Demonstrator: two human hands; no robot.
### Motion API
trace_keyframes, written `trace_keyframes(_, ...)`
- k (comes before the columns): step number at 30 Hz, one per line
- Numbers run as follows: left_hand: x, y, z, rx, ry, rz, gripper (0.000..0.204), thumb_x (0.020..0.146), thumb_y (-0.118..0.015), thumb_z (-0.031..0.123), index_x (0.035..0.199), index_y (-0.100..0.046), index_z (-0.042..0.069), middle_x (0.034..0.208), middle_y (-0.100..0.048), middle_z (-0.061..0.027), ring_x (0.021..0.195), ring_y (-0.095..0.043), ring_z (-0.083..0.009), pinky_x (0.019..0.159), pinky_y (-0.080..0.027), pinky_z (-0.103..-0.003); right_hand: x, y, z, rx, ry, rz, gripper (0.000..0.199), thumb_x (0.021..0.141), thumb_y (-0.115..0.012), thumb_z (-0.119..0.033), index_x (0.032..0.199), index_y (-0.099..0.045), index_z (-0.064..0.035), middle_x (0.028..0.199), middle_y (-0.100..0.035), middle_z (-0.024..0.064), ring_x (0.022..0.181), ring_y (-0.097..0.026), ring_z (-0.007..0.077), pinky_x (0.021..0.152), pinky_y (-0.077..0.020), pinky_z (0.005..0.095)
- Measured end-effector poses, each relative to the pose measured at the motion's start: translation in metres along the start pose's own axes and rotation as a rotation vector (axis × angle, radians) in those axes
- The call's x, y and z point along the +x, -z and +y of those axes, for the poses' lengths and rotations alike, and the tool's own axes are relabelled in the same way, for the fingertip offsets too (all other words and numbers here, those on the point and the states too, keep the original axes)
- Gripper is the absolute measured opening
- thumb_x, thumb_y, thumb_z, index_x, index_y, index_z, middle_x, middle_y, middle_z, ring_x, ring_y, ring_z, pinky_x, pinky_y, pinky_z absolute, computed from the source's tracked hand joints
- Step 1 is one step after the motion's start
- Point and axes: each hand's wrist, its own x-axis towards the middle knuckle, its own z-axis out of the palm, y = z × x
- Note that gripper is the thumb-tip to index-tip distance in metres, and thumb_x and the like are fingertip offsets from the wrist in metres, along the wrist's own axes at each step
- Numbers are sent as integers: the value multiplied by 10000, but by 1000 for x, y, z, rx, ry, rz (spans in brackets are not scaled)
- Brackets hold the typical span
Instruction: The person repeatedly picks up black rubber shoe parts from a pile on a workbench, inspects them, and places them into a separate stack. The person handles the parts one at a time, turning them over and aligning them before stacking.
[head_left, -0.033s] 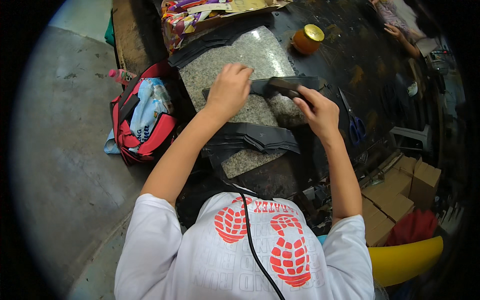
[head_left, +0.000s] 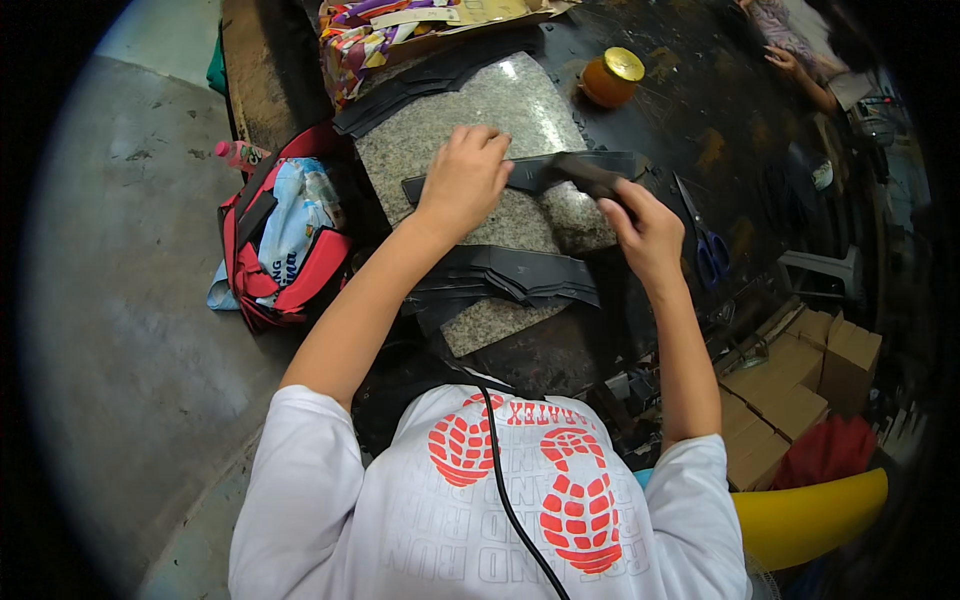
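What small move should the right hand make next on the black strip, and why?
Probably draw the dark tool along the black strip toward the person's right. The left hand already presses the strip flat on the granite slab, and the right hand grips the tool, set on the strip.

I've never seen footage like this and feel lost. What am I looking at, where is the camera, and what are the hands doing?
A wide-angle camera worn on a person's head looks down, so edges curve. No machine: two bare hands. The left hand presses a black strip flat on a speckled stone slab. The right hand grips a dark tool on that strip. More black strips lie nearer. Nearby are blue-handled scissors, an orange jar and a red bag.
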Motion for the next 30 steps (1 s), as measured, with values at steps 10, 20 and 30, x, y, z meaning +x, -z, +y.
trace_keyframes(10,-32,39,58,-29,-49,-689,582,966,-628,483,1273,-652,-11,1173,-612,-171,1108,-574,-356,959,-482,-456,-143,34,82,-206,-397,226,363,789,-811,-140,1147,-757,-143,1094,-675,62,1024,-629,280,884,-519,385)
trace_keyframes(20,-58,20,67,-82,37,-600,385,842,-785,280,1078,-659,2,1023,-649,-150,1071,-609,-358,914,-499,-468,-55,5,-17,-101,265,-274,689,765,-821,-405,1336,-631,-69,1304,-641,132,1304,-543,348,1162,-380,478)
trace_keyframes(30,-39,23,59,-97,91,-730,427,774,-797,401,910,-713,5,998,-686,-180,934,-696,-387,843,-560,-480,-12,3,0,-141,178,-630,641,594,-884,-571,946,-702,-67,941,-677,111,934,-640,321,879,-456,432)
